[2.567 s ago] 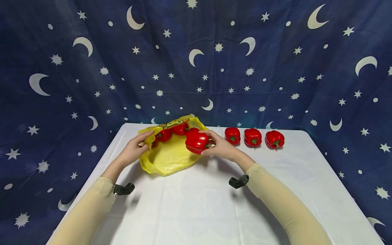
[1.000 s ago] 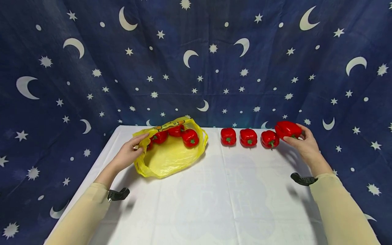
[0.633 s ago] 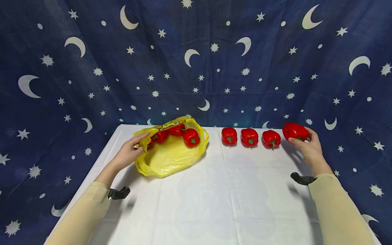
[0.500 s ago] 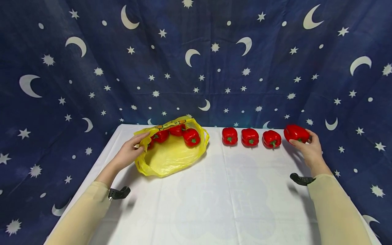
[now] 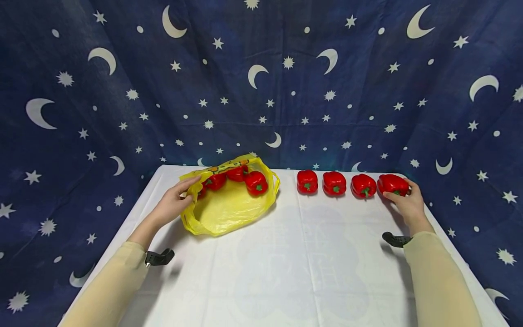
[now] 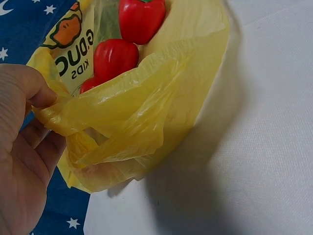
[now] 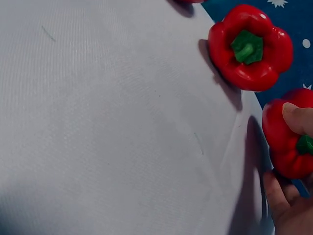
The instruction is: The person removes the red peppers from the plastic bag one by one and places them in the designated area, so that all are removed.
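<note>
My left hand (image 5: 170, 208) pinches the left edge of a yellow plastic bag (image 5: 226, 215), which lies with its mouth facing me. Inside the bag sit several red bell peppers (image 5: 256, 183); the leftmost is partly covered by the film. In the left wrist view, thumb and fingers clamp the crumpled bag rim (image 6: 112, 107). At the right end of a row, my right hand (image 5: 410, 205) grips another red bell pepper (image 5: 392, 183), thumb in front. The right wrist view shows that pepper (image 7: 281, 129) cut off by the frame, near a neighbouring bell pepper (image 7: 249, 48).
Three red bell peppers, the left one (image 5: 307, 181), the middle one (image 5: 334, 183) and the right one (image 5: 363, 186), stand along the back of the white-covered table (image 5: 278, 272). Behind hangs a dark blue curtain (image 5: 229, 81) with moons and stars.
My right hand took a bell pepper from the bag, carried it right past the row, then lowered it beside the row's right end. The left hand has stayed on the bag edge.
</note>
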